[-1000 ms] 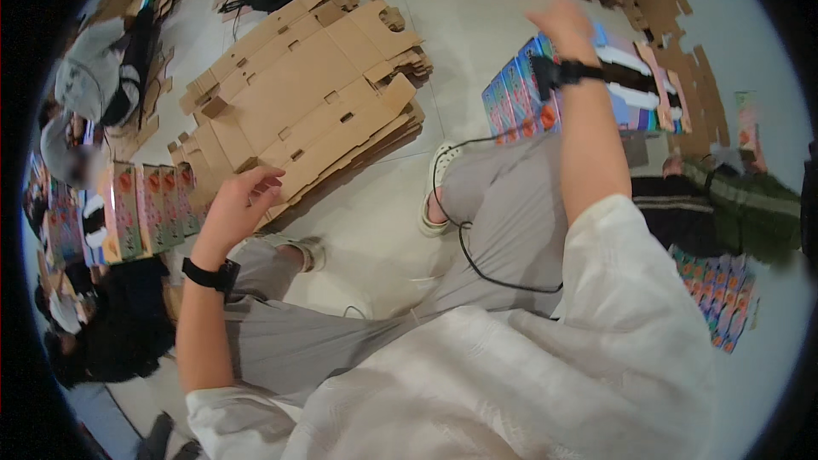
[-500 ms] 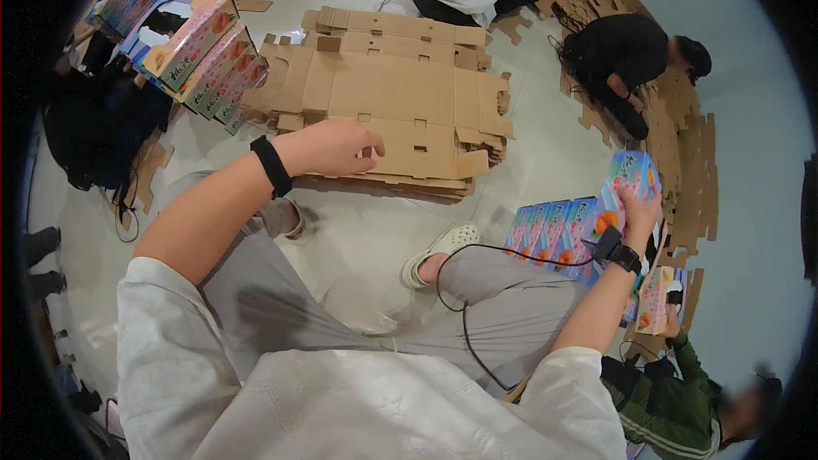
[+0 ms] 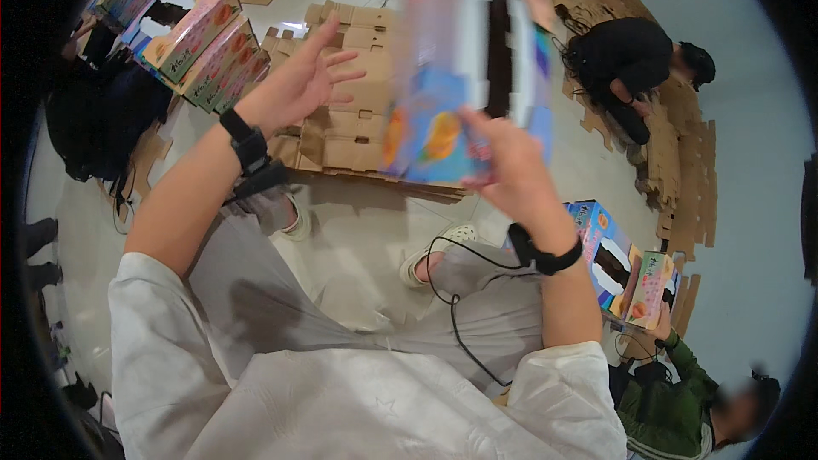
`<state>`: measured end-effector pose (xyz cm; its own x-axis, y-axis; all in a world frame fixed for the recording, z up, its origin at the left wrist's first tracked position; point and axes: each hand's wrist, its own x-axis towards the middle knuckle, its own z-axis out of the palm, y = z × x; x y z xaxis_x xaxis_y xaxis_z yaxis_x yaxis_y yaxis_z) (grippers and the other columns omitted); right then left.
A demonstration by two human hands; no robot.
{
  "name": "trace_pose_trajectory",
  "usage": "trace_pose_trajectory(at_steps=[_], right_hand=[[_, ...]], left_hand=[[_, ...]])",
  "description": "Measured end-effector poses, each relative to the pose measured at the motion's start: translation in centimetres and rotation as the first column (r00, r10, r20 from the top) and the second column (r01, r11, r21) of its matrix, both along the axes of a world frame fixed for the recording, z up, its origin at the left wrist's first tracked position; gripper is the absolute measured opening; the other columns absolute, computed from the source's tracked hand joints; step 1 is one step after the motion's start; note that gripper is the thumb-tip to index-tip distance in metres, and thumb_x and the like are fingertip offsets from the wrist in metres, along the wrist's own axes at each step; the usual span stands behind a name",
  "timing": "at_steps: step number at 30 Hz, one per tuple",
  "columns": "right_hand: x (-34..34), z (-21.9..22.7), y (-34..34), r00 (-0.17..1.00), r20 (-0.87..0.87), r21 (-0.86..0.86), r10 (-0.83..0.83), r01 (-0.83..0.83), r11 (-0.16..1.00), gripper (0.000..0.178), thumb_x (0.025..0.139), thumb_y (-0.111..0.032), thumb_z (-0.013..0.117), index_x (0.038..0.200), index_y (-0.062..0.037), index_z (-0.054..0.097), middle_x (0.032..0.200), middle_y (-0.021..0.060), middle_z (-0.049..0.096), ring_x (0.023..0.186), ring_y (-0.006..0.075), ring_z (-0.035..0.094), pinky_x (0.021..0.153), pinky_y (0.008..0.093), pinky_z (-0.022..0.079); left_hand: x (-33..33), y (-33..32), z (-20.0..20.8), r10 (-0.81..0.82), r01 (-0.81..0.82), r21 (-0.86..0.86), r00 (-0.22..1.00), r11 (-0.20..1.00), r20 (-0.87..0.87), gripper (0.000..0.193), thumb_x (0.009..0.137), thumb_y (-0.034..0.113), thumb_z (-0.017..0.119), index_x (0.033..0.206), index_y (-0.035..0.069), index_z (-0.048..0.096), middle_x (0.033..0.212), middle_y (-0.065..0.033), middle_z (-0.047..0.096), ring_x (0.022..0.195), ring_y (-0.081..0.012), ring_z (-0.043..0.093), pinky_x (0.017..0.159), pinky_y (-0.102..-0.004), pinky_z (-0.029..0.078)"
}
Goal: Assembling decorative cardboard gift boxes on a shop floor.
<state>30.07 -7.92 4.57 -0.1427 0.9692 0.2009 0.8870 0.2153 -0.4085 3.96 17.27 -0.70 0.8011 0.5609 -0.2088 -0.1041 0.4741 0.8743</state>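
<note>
Our right hand (image 3: pixel 511 172) has its grip closed on the lower edge of a colourful flat carton (image 3: pixel 469 77), held up and blurred. Our left hand (image 3: pixel 294 85) hovers spread, holding nothing, over the stacked cardboard sheets (image 3: pixel 358 132) on the floor (image 3: pixel 358 238).

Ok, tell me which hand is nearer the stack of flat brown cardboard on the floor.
Left. The left hand hovers open right over the cardboard stack; the right hand is off its right edge, holding a colourful flat box.

Two hands: left (image 3: pixel 294 85), right (image 3: pixel 511 175); one flat colourful carton (image 3: pixel 464 68); two co-workers.
</note>
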Motion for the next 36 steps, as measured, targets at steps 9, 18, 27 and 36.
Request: trace_pose_trajectory(at_steps=[9,18,27,36], right_hand=[[-5.1,-0.5,2.3,0.975,-0.016,-0.135,0.224,-0.224,0.965,0.114,0.063,-0.023,0.098,0.163,-0.0187,0.043,0.122,0.0117,0.064,0.109,0.0350,0.064,0.093,0.0463,0.053],[-8.6,-3.4,7.3,0.990,-0.139,0.026,0.014,-0.010,1.000,0.062,0.084,-0.039,0.088,0.126,-0.0004,0.064,0.116,0.0152,0.067,0.112,0.0361,0.063,0.089,0.0447,0.055],[-6.5,-4.7,9.8,0.950,-0.312,-0.102,0.009,-0.043,0.994,0.039,0.090,-0.036,0.082,0.091,0.0025,0.074,0.095,0.0169,0.067,0.088,0.0356,0.067,0.079,0.0440,0.054],[-6.6,-6.0,8.4,0.822,-0.560,-0.283,-0.105,-0.071,0.957,0.037,0.091,-0.030,0.082,0.086,0.0054,0.072,0.087,0.0161,0.066,0.078,0.0266,0.063,0.073,0.0389,0.051]], left_hand=[[1.2,-2.4,-0.2,0.423,-0.408,0.123,0.894,0.905,-0.147,0.089,0.082,0.019,0.090,0.152,0.003,0.037,0.130,-0.0148,0.062,0.118,-0.0253,0.067,0.096,-0.0442,0.062],[4.0,-3.7,0.2,0.691,-0.515,0.592,0.716,0.620,-0.101,0.123,0.071,0.025,0.096,0.162,-0.001,0.018,0.141,-0.0251,0.048,0.127,-0.0331,0.059,0.101,-0.0437,0.058],[6.2,-3.4,-0.5,0.730,-0.378,0.746,0.651,0.548,-0.206,0.129,0.064,0.034,0.096,0.162,0.000,0.019,0.142,-0.0307,0.039,0.132,-0.0402,0.047,0.108,-0.0435,0.051],[6.6,-4.1,-1.5,0.643,-0.283,0.715,0.706,0.640,-0.297,0.124,0.064,0.030,0.096,0.163,0.003,0.026,0.144,-0.0272,0.040,0.134,-0.0377,0.049,0.107,-0.0437,0.053]])
